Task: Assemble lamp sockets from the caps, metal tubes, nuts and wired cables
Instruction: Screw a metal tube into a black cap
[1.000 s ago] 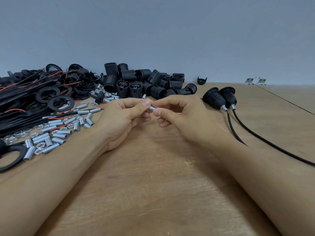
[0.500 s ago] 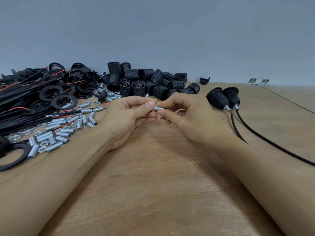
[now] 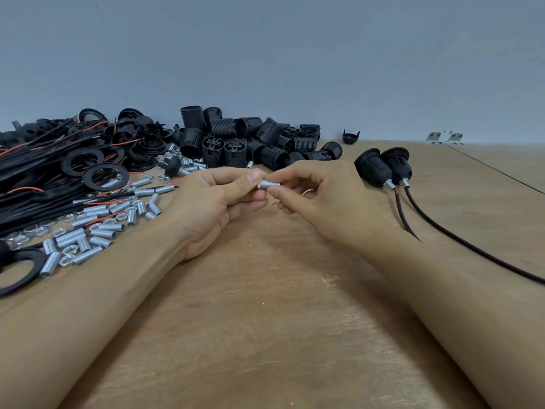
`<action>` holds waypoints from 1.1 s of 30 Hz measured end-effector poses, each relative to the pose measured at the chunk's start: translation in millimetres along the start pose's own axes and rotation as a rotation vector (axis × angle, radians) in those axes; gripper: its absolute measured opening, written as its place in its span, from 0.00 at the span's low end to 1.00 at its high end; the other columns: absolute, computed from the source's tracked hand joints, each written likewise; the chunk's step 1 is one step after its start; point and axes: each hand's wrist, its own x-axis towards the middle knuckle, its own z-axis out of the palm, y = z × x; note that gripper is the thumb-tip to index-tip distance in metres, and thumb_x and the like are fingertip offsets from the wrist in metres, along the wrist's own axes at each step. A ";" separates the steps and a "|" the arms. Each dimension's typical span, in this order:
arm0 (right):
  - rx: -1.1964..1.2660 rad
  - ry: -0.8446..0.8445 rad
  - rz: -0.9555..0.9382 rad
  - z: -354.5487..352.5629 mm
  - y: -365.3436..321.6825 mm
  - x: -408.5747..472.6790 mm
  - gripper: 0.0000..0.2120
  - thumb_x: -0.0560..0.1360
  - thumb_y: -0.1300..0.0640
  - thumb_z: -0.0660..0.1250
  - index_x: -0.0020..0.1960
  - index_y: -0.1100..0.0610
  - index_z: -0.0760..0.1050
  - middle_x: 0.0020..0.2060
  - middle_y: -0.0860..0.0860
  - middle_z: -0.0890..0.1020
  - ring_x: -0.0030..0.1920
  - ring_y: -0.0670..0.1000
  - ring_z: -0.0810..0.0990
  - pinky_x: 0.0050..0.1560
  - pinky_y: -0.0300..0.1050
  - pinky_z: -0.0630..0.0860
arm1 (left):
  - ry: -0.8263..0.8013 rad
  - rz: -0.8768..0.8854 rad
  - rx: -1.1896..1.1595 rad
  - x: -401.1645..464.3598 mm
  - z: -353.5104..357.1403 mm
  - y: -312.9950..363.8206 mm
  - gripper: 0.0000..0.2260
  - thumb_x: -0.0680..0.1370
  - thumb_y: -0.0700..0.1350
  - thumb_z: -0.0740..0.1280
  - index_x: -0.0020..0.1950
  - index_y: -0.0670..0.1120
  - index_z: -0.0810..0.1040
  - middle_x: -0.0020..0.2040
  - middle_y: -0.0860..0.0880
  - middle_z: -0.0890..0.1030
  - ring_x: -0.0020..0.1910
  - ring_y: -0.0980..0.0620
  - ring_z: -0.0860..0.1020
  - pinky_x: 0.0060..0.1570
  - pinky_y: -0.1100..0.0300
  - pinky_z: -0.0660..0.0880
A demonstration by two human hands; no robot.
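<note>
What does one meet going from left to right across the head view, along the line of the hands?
Bundle of wired cables → loose metal tubes → left hand → metal tube pinched between both hands → right hand → two assembled sockets with their black cables.

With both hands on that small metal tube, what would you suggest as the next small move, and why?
Probably keep twisting the metal tube between the fingertips to seat whatever is being threaded on; a nut is likely, but it is hidden. The left hand and right hand both pinch it above the table, and no cap or cable is in hand yet, so the two finished sockets suggest those come next.
</note>
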 end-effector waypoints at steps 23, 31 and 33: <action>-0.080 0.007 -0.040 0.2 1.5 0.7 0.06 0.74 0.63 0.73 0.50 0.57 0.84 0.37 0.44 0.82 0.38 0.46 0.83 0.43 0.45 0.80 | -0.024 0.076 0.100 -2.8 3.2 0.5 0.07 0.70 0.42 0.72 0.45 0.43 0.87 0.42 0.45 0.86 0.40 0.54 0.82 0.45 0.62 0.80; -0.137 0.052 -0.134 0.7 4.7 1.8 0.05 0.72 0.64 0.75 0.47 0.58 0.85 0.38 0.47 0.83 0.39 0.43 0.81 0.41 0.38 0.77 | 0.007 0.039 0.199 -5.1 7.5 0.1 0.10 0.71 0.49 0.70 0.42 0.43 0.85 0.35 0.45 0.83 0.32 0.54 0.80 0.35 0.64 0.78; -0.145 0.070 -0.184 2.1 4.4 2.2 0.05 0.72 0.66 0.74 0.46 0.59 0.85 0.38 0.52 0.85 0.39 0.50 0.82 0.40 0.44 0.77 | 0.011 0.030 0.218 -5.2 8.5 0.5 0.13 0.72 0.50 0.69 0.43 0.40 0.84 0.33 0.46 0.81 0.31 0.55 0.78 0.33 0.64 0.78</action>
